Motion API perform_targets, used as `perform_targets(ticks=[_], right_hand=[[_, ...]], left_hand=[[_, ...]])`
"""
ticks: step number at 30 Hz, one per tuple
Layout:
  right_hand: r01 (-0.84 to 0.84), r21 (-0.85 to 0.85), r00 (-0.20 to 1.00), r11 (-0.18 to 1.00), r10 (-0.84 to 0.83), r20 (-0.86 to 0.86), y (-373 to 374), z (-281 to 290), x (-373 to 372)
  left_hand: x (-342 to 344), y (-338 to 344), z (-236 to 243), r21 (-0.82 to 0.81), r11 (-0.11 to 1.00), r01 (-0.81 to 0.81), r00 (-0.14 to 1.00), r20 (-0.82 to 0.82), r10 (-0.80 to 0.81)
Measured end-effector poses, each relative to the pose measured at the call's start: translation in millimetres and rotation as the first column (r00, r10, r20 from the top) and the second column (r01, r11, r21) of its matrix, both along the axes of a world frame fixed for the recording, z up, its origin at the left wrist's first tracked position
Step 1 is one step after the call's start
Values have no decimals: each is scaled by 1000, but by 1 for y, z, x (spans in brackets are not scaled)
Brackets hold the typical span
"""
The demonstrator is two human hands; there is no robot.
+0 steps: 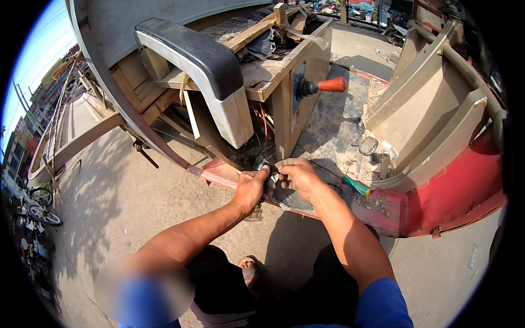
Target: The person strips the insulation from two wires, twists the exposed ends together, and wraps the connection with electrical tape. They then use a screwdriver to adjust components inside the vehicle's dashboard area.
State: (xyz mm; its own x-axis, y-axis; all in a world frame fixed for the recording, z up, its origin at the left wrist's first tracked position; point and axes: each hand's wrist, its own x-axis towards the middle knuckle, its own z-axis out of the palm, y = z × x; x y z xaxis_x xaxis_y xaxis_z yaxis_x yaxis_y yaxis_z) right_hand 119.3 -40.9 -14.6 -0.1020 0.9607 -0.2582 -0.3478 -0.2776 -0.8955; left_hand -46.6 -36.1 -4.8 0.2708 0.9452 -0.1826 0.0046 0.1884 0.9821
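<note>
blue sleeve (384, 306) sits nearest, at the lower right of the frame, its bare forearm running up to the right hand (299, 174), whose fingers curl in at the centre; from here i can't tell whether they grip anything. just beside it, the left hand (251, 188) has thumb and fingers pinched on a small silvery part (263, 164), below a red wire (265, 124). right of centre, a green-handled screwdriver (355, 186) lies on the grimy floor panel (342, 128), with a red-knobbed lever (331, 85) jutting out higher up.
</note>
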Motion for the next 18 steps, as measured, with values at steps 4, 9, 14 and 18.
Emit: perform_targets(ticks=[4,9,14,18], right_hand=[[-91,39,995,995,93,-26,-8,2,-3],[-65,132,997,989,69,-23,-7,-12,-10],[13,497,954,868,-159,253,-8,-17,-22],[-132,477,931,869,-58,361,-6,-18,-17]], left_hand=[[-1,-1,8,-121,992,37,991,132,-21],[-7,3,8,-165,982,90,980,189,-58],[-12,5,6,-151,982,116,980,179,-88],[-12,0,14,-121,984,133,989,75,-124]])
